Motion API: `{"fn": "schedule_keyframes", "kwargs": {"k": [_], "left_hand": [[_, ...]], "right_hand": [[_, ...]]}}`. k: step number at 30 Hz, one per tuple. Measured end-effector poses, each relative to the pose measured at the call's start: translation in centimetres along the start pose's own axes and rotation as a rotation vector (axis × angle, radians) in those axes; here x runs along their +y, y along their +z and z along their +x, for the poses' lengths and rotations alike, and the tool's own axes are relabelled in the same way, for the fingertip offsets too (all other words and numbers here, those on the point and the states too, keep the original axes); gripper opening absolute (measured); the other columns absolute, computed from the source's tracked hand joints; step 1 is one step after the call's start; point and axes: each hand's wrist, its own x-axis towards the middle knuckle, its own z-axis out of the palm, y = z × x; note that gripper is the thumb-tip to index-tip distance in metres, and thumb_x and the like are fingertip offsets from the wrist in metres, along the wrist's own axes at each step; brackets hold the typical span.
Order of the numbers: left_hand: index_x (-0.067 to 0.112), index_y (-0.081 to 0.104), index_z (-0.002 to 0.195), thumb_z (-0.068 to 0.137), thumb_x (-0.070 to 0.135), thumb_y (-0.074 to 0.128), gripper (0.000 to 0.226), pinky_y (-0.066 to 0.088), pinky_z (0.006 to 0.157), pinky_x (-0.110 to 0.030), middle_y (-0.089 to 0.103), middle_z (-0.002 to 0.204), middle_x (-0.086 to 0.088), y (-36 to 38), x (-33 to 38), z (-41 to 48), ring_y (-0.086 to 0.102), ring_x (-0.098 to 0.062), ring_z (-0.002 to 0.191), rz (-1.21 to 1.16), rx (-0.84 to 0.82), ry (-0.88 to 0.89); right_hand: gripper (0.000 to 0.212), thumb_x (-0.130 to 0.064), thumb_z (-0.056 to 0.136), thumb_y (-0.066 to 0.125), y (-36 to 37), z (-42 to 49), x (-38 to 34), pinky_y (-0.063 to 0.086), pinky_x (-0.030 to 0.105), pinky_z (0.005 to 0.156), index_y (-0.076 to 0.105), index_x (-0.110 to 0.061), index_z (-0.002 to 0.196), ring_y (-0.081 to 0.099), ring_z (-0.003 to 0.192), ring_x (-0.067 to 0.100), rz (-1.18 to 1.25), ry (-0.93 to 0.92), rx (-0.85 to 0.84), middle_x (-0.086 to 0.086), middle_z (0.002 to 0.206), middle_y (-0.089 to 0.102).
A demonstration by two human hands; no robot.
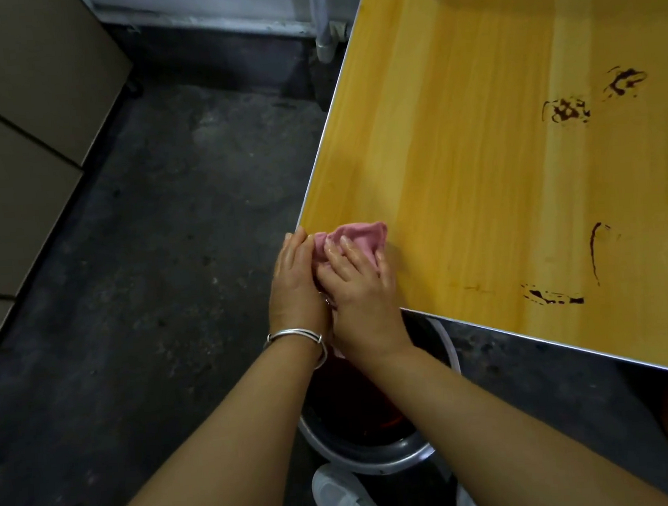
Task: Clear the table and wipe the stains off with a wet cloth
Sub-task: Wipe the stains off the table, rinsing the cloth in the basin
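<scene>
Below table [475, 144]: bucket [378, 454], dark liquid | right hand [360, 286] grips cloth [359, 235] | left hand [293, 285] presses it

Both bare forearms reach up from the near edge and converge until the wrists almost touch; the left hand [292, 279] stands on edge, its back turned to the left, fingers nearly straight and pointing far, laid against the left side of the pink cloth [358, 233]; the right hand [360, 286] lies just beside it and touches it, back upward, fingers spread and bent down over the cloth, gripping it.
</scene>
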Motion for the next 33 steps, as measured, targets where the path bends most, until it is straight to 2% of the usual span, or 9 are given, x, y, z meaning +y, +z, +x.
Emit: {"fn": "schedule_keyframes", "kwargs": {"k": [3,6,11,14,18,22,24,30,33], "left_hand": [[0.005,0.040,0.136,0.084,-0.004,0.053,0.053,0.011,0.110,-0.017,0.028,0.151,-0.007,-0.2,0.0,-0.2,0.017,-0.019,0.142,0.039,-0.043,0.030],[0.006,0.031,0.140,0.081,-0.011,0.049,0.064,0.010,0.117,-0.027,0.018,0.154,-0.004,-0.1,0.8,-0.5,0.008,-0.017,0.144,0.088,-0.047,-0.022],[0.006,0.028,0.142,0.082,-0.008,0.049,0.064,0.010,0.117,-0.030,0.016,0.155,-0.004,0.4,1.5,-0.4,0.006,-0.018,0.144,0.158,-0.029,-0.041],[0.003,0.031,0.139,0.087,-0.002,0.048,0.055,0.011,0.116,-0.030,0.019,0.154,-0.008,0.9,1.4,-0.1,0.010,-0.021,0.144,0.209,0.005,-0.038],[0.003,0.031,0.138,0.091,0.005,0.048,0.050,0.011,0.116,-0.032,0.019,0.153,-0.010,1.2,1.9,-0.2,0.011,-0.022,0.143,0.274,0.008,-0.061],[0.004,0.033,0.136,0.090,0.004,0.048,0.048,0.011,0.116,-0.033,0.021,0.152,-0.009,1.2,2.4,-0.2,0.011,-0.023,0.143,0.300,0.021,-0.062],[0.004,0.040,0.130,0.090,0.004,0.048,0.041,0.017,0.114,-0.033,0.026,0.149,-0.009,1.2,2.4,0.0,0.016,-0.024,0.140,0.291,0.038,-0.068],[0.007,0.048,0.121,0.089,0.007,0.047,0.032,0.031,0.100,-0.036,0.039,0.139,-0.009,0.8,2.5,0.6,0.031,-0.027,0.129,0.254,0.075,-0.087],[0.011,0.045,0.124,0.085,0.002,0.046,0.039,0.031,0.100,-0.033,0.039,0.137,-0.006,0.5,2.4,0.8,0.031,-0.025,0.126,0.261,0.077,-0.075]], "right_hand": [[0.053,-0.019,0.078,0.033,-1.5,-1.4,3.0,0.028,0.055,0.108,0.060,-0.020,0.124,0.047,0.130,0.026,-0.025,-0.052,-0.049,0.003,0.135,0.055],[0.050,-0.019,0.085,0.033,-3.6,-4.0,6.9,0.015,0.055,0.113,0.054,-0.016,0.130,0.035,0.137,0.027,-0.043,0.140,0.006,0.005,0.142,0.047],[0.052,-0.005,0.080,0.046,-3.1,-3.6,6.0,0.014,0.059,0.113,0.053,-0.008,0.131,0.033,0.137,0.033,-0.046,0.360,0.096,0.011,0.143,0.045],[0.047,-0.014,0.079,0.038,-1.7,-2.2,3.4,0.026,0.060,0.108,0.063,-0.009,0.119,0.049,0.126,0.034,-0.035,0.153,0.078,0.012,0.131,0.058],[0.048,-0.020,0.084,0.034,-2.7,-2.7,5.3,0.025,0.058,0.108,0.060,-0.012,0.123,0.046,0.130,0.032,-0.027,0.048,0.036,0.010,0.135,0.055],[0.061,-0.025,0.083,0.021,-3.9,-2.1,7.5,0.007,0.050,0.117,0.049,-0.008,0.134,0.024,0.142,0.028,-0.037,0.336,0.084,0.011,0.148,0.038],[0.054,-0.021,0.086,0.031,-3.2,-0.6,6.6,0.006,0.052,0.117,0.047,-0.009,0.136,0.023,0.143,0.027,-0.007,0.391,0.097,0.010,0.149,0.037],[0.044,-0.016,0.079,0.047,-2.1,0.2,5.8,0.028,0.058,0.107,0.063,-0.016,0.120,0.048,0.128,0.031,0.007,-0.164,-0.051,0.010,0.133,0.056],[0.055,-0.012,0.071,0.053,-3.0,2.0,7.3,0.020,0.059,0.110,0.057,-0.008,0.126,0.040,0.133,0.036,-0.013,-0.022,0.038,0.016,0.139,0.049]]}}
